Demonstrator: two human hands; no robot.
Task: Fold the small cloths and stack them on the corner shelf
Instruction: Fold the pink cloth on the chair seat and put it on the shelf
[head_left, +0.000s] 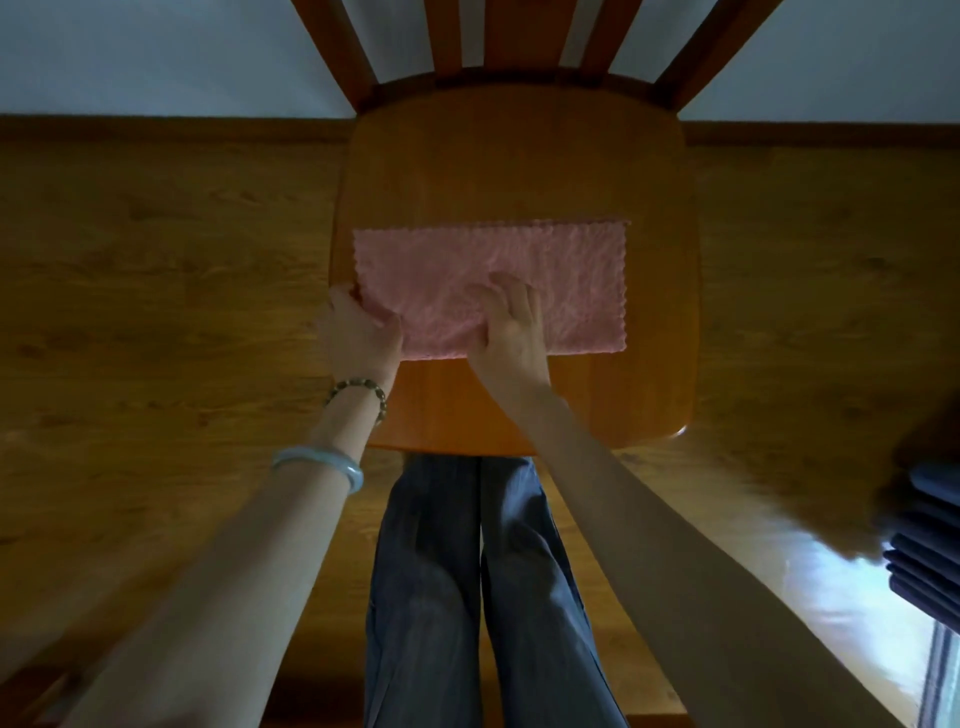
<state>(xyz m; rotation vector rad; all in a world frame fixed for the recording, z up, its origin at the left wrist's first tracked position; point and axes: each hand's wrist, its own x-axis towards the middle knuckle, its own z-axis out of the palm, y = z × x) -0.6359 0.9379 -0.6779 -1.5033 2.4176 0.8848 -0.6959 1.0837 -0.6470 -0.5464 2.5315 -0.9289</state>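
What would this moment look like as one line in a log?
stage: folding | pink cloth: flat on chair seat | left hand: grips left edge | right hand: presses middle

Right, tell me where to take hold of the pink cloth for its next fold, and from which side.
Take its left short end, coming from the left. The pink cloth lies flat as a long strip on the chair seat, and the left hand pinches that end while the right hand presses the middle, likely marking the fold line.

A plain pink cloth (519, 260) lies on an orange-brown wooden chair (519, 166), beside blue-grey trousers (467, 571).
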